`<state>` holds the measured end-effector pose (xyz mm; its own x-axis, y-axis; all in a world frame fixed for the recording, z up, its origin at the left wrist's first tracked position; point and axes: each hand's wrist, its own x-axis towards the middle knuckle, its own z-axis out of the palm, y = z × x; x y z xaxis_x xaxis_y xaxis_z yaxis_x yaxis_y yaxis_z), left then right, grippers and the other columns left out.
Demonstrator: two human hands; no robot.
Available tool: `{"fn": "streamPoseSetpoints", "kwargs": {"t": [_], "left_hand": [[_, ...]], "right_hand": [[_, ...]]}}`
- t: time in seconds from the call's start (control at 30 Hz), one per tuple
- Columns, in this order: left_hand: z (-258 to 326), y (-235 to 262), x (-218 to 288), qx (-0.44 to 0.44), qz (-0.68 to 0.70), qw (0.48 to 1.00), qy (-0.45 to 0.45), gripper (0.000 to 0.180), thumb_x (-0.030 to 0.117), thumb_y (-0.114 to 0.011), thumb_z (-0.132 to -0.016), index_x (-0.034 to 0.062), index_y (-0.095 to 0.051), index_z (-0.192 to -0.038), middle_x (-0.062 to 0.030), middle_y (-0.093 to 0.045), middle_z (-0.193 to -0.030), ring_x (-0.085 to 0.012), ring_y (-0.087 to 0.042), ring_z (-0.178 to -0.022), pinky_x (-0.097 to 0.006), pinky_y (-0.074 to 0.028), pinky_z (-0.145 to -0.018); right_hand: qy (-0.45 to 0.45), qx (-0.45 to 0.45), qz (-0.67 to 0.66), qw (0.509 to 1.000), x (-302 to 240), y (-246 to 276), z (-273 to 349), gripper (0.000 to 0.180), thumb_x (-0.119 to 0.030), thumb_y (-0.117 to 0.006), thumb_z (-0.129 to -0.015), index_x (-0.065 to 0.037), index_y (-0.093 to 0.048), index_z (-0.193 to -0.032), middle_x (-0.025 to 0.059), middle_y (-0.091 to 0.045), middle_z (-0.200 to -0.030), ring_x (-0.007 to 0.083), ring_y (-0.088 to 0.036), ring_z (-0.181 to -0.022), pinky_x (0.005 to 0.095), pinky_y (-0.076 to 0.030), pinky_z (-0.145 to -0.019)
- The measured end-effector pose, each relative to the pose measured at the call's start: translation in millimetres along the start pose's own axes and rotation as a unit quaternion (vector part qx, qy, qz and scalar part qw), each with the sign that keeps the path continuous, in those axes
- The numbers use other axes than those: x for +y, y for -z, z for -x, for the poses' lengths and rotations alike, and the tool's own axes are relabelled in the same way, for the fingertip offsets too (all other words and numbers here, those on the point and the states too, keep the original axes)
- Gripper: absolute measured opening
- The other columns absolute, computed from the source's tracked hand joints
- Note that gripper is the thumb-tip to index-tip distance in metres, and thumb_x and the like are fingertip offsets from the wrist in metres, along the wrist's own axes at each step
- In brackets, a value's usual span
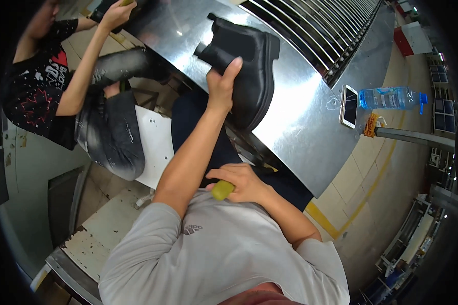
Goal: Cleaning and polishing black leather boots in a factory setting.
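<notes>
A black ankle boot (254, 66) with a dark elastic side panel lies on its side at the edge of the shiny metal table (303, 117). My left hand (223, 86) grips it near the shaft, thumb on the upper and the other fingers hidden behind it. The toe points toward me and overhangs the table's near edge. Close to my body, my right hand (241, 182) is closed around a small yellow-green block (222, 190), like a sponge or a bar. The block is apart from the boot.
A roller conveyor (315, 30) runs beyond the table. On the right stand a phone (349, 105), a water bottle (392, 98) lying on its side and a metal bar (417, 137). A co-worker (46, 86) sits at left, a hand (116, 16) holding something yellowish. A white bench (152, 145) lies between us.
</notes>
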<state>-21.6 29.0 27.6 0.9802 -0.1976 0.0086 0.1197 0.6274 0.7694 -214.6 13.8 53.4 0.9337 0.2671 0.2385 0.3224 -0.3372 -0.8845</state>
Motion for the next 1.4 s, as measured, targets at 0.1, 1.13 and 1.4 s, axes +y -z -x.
{"fn": "streamPoseSetpoints", "kwargs": {"t": [0.1, 1.13, 1.4], "left_hand": [[26, 36, 29, -0.006, -0.03, 1.0, 0.006, 0.042, 0.016, -0.07, -0.085, -0.0007, -0.057, -0.121, -0.0052, -0.06, -0.116, -0.0138, -0.057, -0.104, -0.028, -0.043, -0.093], [75, 130, 98, -0.247, -0.486, 0.836, -0.067, 0.08, 0.012, -0.088, -0.063, 0.0022, -0.048, -0.131, -0.017, -0.058, -0.129, -0.026, -0.06, -0.114, -0.034, -0.047, -0.097], [78, 170, 102, -0.126, -0.366, 0.914, 0.122, 0.058, 0.009, -0.078, -0.071, -0.0002, -0.055, -0.124, -0.0107, -0.062, -0.114, -0.0235, -0.06, -0.107, -0.036, -0.046, -0.096]], "right_hand": [[-0.043, 0.12, -0.034, 0.991, -9, 20, 11, 0.034, 0.0, -0.074, -0.074, -0.003, -0.065, -0.106, 0.0121, -0.069, -0.091, 0.0231, -0.067, -0.072, 0.0306, -0.052, -0.065], [-0.055, 0.361, -0.575, 0.732, 65, 65, -127, 0.022, -0.021, -0.058, -0.093, -0.001, -0.054, -0.084, -0.0003, -0.036, -0.049, 0.01, -0.035, -0.038, 0.0253, -0.031, -0.036], [0.001, 0.307, -0.421, 0.853, 54, 56, -147, 0.021, -0.023, -0.056, -0.095, -0.004, -0.053, -0.086, -0.0014, -0.032, -0.05, 0.0098, -0.032, -0.04, 0.0251, -0.029, -0.037]]}}
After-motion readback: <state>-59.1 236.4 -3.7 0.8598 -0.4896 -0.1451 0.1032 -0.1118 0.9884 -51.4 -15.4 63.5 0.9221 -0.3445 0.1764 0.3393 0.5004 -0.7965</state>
